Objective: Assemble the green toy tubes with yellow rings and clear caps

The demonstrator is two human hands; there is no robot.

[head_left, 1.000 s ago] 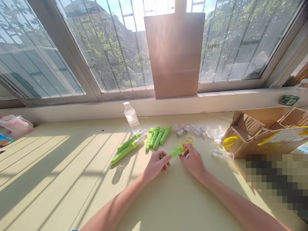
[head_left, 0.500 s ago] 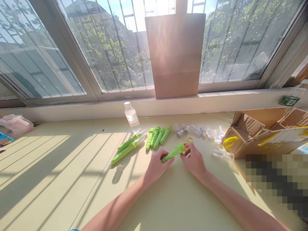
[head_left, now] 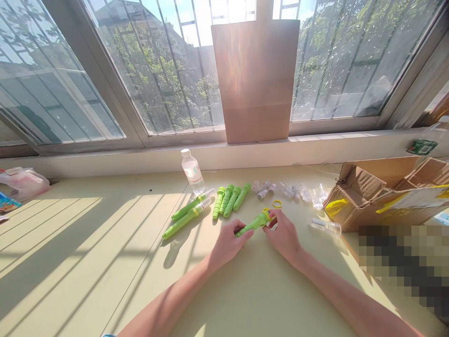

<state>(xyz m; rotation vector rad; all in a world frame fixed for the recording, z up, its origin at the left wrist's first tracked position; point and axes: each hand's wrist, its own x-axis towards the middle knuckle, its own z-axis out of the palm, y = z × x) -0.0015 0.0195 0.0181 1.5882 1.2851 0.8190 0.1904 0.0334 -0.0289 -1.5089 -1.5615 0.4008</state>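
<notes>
My left hand is closed around the lower end of a green tube, which slants up to the right. At its upper end, by a yellow ring, the fingers of my right hand pinch the tube. Another yellow ring lies on the table just beyond my right hand. Several green tubes lie side by side behind my left hand. To their left rest two longer green tubes with clear ends.
A water bottle stands behind the long tubes. Several clear caps lie at the back right, and a clear cylinder lies nearer. An open cardboard box is on the right. A pink bag sits far left.
My left hand has shifted very slightly along the green tube, covering more of its lower end. The rest looks the same.
</notes>
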